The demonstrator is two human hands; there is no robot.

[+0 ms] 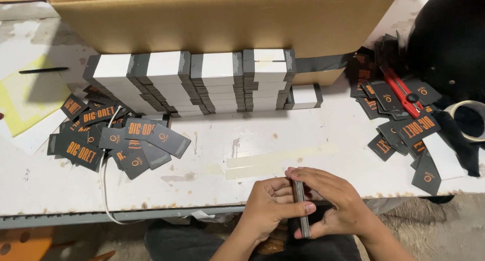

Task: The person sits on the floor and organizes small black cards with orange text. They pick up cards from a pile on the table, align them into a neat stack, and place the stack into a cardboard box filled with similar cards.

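You're squaring a thin stack of dark tags (301,208) between both hands — left hand (270,205) and right hand (336,203) fingers pinching it — rows of banded stacks (202,81) done, loose tags (116,134) left on the bench (283,145).

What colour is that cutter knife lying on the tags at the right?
The cutter knife is red with a black knob, seen best in the head view.

Looks steeply down from head height onto the white table (283,150), facing the cardboard box (222,18) at its far side, hands close below.
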